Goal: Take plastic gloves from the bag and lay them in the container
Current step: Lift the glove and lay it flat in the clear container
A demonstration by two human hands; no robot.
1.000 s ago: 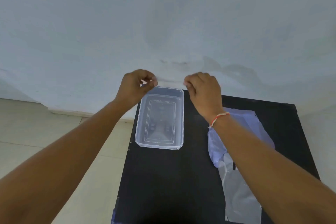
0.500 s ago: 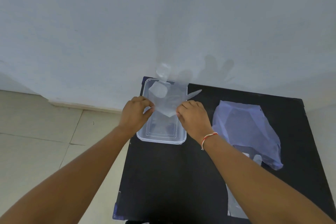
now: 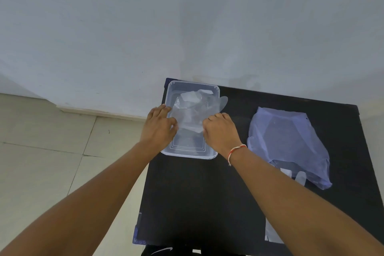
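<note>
A clear plastic container [image 3: 208,155] stands at the far left of the black table [image 3: 197,203]. A thin see-through plastic glove [image 3: 192,108] lies crumpled in it, one fingertip hanging over the right rim. My left hand [image 3: 159,127] pinches the glove's near left edge over the container's left wall. My right hand [image 3: 221,133] pinches its near right edge by the right wall. The bluish plastic bag [image 3: 288,143] lies flat on the table's right side, with pale glove fingers [image 3: 299,177] showing at its near mouth.
The table's far edge stands against a pale wall [image 3: 187,27]. Tiled floor [image 3: 52,162] lies to the left of the table. Another clear plastic sheet [image 3: 272,233] rests near the table's front edge, partly hidden by my right forearm.
Both hands came down from in front of the wall to the container, carrying the glove. It hung stretched between them and now lies inside the container.
</note>
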